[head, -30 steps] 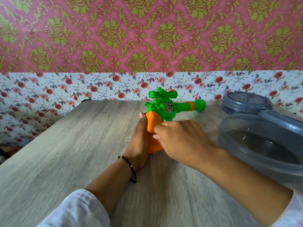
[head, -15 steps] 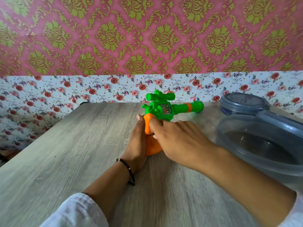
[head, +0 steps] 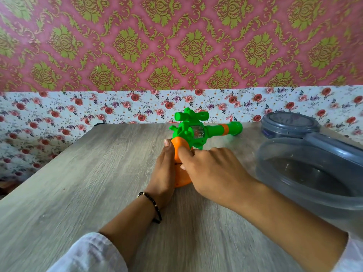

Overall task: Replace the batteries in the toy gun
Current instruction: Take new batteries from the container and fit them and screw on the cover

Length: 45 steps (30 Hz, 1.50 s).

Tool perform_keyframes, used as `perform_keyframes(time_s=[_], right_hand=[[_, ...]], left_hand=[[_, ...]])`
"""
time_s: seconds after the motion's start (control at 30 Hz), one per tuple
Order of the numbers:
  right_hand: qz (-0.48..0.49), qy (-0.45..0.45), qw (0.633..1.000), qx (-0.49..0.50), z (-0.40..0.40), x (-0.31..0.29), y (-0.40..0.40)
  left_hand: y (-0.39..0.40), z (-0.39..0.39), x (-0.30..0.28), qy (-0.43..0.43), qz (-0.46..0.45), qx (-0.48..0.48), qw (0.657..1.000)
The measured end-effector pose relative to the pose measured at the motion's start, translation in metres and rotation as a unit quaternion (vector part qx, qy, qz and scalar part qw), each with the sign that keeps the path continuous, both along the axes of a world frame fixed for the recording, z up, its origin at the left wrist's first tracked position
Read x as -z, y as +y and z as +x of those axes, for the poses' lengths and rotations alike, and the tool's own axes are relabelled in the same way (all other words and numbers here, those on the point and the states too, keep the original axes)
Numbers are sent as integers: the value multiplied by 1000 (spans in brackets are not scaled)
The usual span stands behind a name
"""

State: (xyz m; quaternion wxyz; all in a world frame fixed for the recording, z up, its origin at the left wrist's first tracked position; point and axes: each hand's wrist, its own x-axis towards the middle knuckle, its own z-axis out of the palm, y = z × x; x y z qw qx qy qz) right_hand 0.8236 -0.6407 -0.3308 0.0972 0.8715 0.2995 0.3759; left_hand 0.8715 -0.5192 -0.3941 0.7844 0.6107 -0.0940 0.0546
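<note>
Toy gun [head: 196, 132] lying on the bench [head: 88, 183], orange grip toward the person; left hand [head: 165, 173] flat against the grip, fingers straight; right hand [head: 208, 169] curled over it, thumb pressing; looks like early days, cover seemingly not off yet; no batteries visible, compartment hidden under the fingers.

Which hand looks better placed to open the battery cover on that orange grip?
Probably the right hand: its thumb already presses on the orange grip of the toy gun, while the left hand braces its side.
</note>
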Motion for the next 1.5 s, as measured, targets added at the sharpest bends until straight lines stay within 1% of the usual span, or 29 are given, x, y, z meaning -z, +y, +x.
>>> perform_keyframes(time_s=[0.1, 0.2, 0.27, 0.37, 0.5, 0.63, 0.77, 0.83, 0.93, 1.0, 1.03, 1.07, 1.13, 1.17, 1.2, 1.23, 1.27, 1.3, 1.33, 1.37, 1.4, 1.43, 1.47, 1.5], right_hand=[[16, 16, 1000, -2, -1, 4, 0], [39, 18, 999, -4, -1, 10, -2], [52, 31, 998, -19, -1, 16, -5], [65, 51, 996, -41, -4, 20, -14], [50, 53, 996, -45, -4, 21, -28], [16, 17, 998, -59, -2, 26, -35], [28, 15, 996, -83, -3, 28, -37], [60, 43, 995, -74, -6, 32, -37], [162, 121, 978, -50, -12, 39, -31], [258, 174, 950, -37, -16, 44, -23], [317, 211, 924, -40, -17, 46, -20], [381, 256, 887, -49, -18, 48, -17], [512, 343, 785, -60, -18, 47, -14], [552, 383, 739, -55, -18, 45, -14], [566, 409, 714, -49, -16, 44, -15], [555, 423, 715, -48, -15, 41, -17], [523, 418, 741, -53, -13, 38, -20], [474, 390, 787, -61, -12, 35, -22], [414, 342, 841, -66, -10, 32, -26], [336, 279, 898, -54, -10, 29, -28], [246, 208, 946, -30, -12, 28, -31], [166, 145, 975, -6, -14, 26, -32], [112, 106, 988, 7, -16, 25, -33], [80, 86, 993, 12, -19, 24, -32]], left_hand=[[-1, -1, -1, 8, 5, -7, 1000], [-1, -4, -5, 18, -12, -8, 1000], [-2, -5, -6, 21, -24, -7, 999], [-4, -6, -7, 9, -16, -15, 1000], [-7, -9, -9, 1, 1, -30, 1000], [-9, -12, -13, -12, 7, -23, 1000], [-13, -16, -11, -42, 34, -14, 998], [-15, -17, -10, -50, 42, -14, 998], [-16, -19, -12, -61, 47, -18, 997], [-17, -21, -12, -71, 54, -18, 996], [-17, -21, -12, -75, 59, -21, 995], [-18, -22, -12, -79, 67, -26, 994], [-19, -23, -13, -88, 86, -34, 992], [-20, -23, -13, -89, 90, -35, 991], [-20, -23, -14, -87, 88, -35, 992], [-19, -23, -14, -82, 81, -34, 993], [-18, -23, -15, -75, 74, -31, 994], [-17, -23, -16, -69, 69, -26, 995], [-16, -24, -17, -64, 66, -20, 996], [-15, -23, -17, -61, 64, -17, 996], [-15, -23, -17, -56, 62, -15, 996], [-15, -23, -16, -50, 57, -15, 997], [-15, -24, -16, -45, 52, -17, 998], [-15, -23, -16, -41, 48, -20, 998]])
